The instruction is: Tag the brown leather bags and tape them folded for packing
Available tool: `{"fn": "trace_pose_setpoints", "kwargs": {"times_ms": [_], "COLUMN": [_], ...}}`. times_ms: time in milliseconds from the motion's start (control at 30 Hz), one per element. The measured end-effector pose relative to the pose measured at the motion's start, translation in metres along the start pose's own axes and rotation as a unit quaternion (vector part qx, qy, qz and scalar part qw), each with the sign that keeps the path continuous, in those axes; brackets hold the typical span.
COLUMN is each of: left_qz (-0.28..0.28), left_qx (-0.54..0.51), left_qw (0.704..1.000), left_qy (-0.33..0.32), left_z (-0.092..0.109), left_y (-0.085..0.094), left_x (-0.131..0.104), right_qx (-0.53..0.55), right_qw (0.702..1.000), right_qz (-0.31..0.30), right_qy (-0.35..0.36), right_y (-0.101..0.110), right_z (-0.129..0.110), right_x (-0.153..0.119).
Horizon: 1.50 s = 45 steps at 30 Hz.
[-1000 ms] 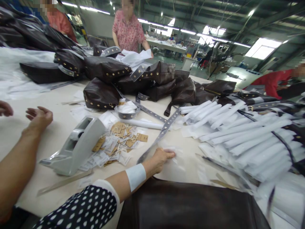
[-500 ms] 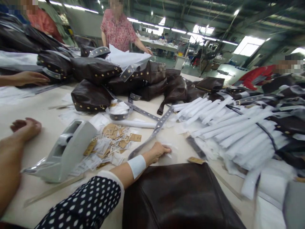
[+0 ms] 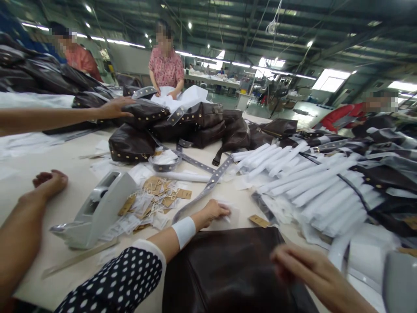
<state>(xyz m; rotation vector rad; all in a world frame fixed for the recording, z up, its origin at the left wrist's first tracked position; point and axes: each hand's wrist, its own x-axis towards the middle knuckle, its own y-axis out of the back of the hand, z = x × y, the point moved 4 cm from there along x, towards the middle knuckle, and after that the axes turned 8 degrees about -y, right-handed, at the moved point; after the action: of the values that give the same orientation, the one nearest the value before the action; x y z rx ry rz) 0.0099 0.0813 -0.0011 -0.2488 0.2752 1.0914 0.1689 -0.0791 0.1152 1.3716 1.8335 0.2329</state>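
Note:
My left hand [image 3: 214, 212], its arm in a polka-dot sleeve with a pale patch on the wrist, is closed on the edge of a small clear plastic bag [image 3: 232, 216] at the table's middle. Just below it, close to me, lies a dark brown leather bag [image 3: 224, 269]. Over that bag's right side hovers my right hand [image 3: 301, 267]; motion blurs its fingers, so I cannot make out their grip. A brown card tag [image 3: 259, 221] rests by the bag's upper edge. A studded strap [image 3: 208, 182] in clear wrap runs beyond my left hand.
A grey tape dispenser [image 3: 94, 208] stands left, beside heaped tags [image 3: 156, 195]. At the left are co-workers' hands [image 3: 50, 182]. More leather bags [image 3: 133, 141] pile up behind. White wrapped rolls [image 3: 312, 174] cover the right, near another dispenser [image 3: 399, 278].
My right hand has come into view from the lower right, over the leather bag. My left hand stays with the clear bag. A co-worker's arm reaches further right over the piled bags.

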Motion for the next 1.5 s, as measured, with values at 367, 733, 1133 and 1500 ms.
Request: {"fn": "trace_pose_setpoints", "kwargs": {"times_ms": [367, 733, 1133, 1500], "left_qz": [0.028, 0.088, 0.202, -0.204], "left_qx": [0.032, 0.136, 0.391, 0.581], "left_qw": [0.999, 0.985, 0.895, 0.723], "left_qy": [-0.014, -0.061, -0.065, -0.313], "left_z": [-0.005, 0.015, 0.047, 0.037], "left_y": [0.026, 0.062, 0.082, -0.010], "left_x": [-0.004, 0.000, 0.002, -0.224], "right_qx": [0.199, 0.233, -0.007, -0.149], "right_qw": [0.975, 0.963, 0.960, 0.898], "right_qz": [0.056, 0.137, 0.275, 0.298], "right_qy": [-0.083, -0.015, -0.048, 0.288], "right_y": [-0.021, 0.012, 0.027, -0.006], "right_z": [0.024, 0.048, 0.043, 0.064], "right_x": [0.175, 0.178, 0.192, -0.024]}}
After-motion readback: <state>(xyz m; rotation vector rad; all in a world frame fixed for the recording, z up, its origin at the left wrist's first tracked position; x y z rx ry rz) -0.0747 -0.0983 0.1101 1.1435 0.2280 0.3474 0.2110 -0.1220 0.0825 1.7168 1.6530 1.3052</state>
